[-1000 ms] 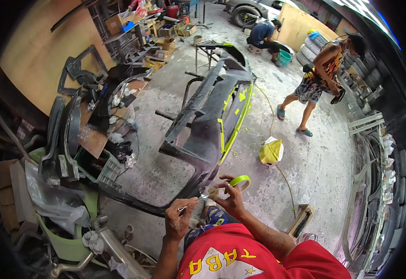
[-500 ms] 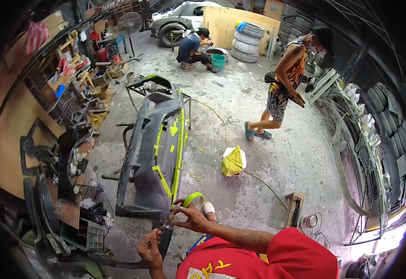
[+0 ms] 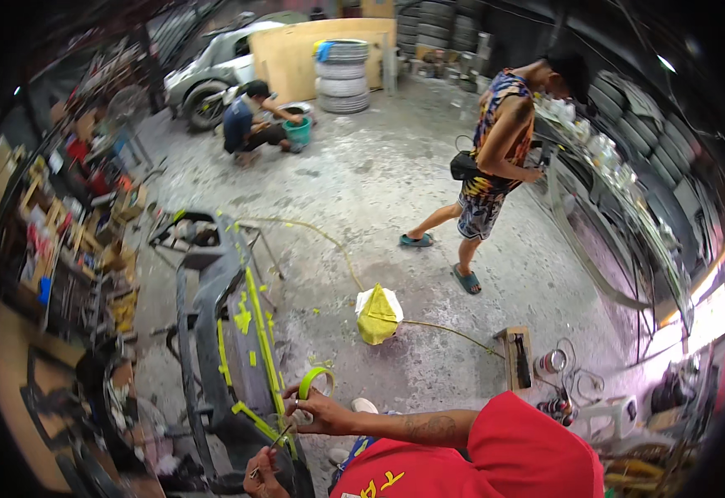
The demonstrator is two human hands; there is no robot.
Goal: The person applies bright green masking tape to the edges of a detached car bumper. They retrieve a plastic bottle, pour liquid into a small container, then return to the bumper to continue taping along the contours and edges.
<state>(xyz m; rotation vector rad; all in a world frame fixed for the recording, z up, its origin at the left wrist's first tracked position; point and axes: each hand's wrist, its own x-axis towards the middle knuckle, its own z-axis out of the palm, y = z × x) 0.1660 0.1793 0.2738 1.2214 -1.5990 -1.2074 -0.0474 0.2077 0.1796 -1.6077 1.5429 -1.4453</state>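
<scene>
1. The left hand (image 3: 267, 475) is bent around a slim metal tool (image 3: 283, 433), its tip reaching toward the other hand; what kind of tool, I can't make out.
2. The right hand (image 3: 323, 412) grasps a roll of yellow-green tape (image 3: 306, 385), held up at its fingers; something clear near the fingertips is too blurred to name.
3. Both hands are over the near end of a dark car bumper (image 3: 206, 319), which runs away from the person at their left and carries yellow-green tape strips (image 3: 243, 322).
4. Out on the floor sits a yellow cloth bundle (image 3: 377, 319), a hose (image 3: 445, 329) beside it.
5. Farther off, one co-worker (image 3: 242, 124) squats by a teal bucket (image 3: 296, 133); another (image 3: 504, 141) stands at the right, head bowed.
</scene>
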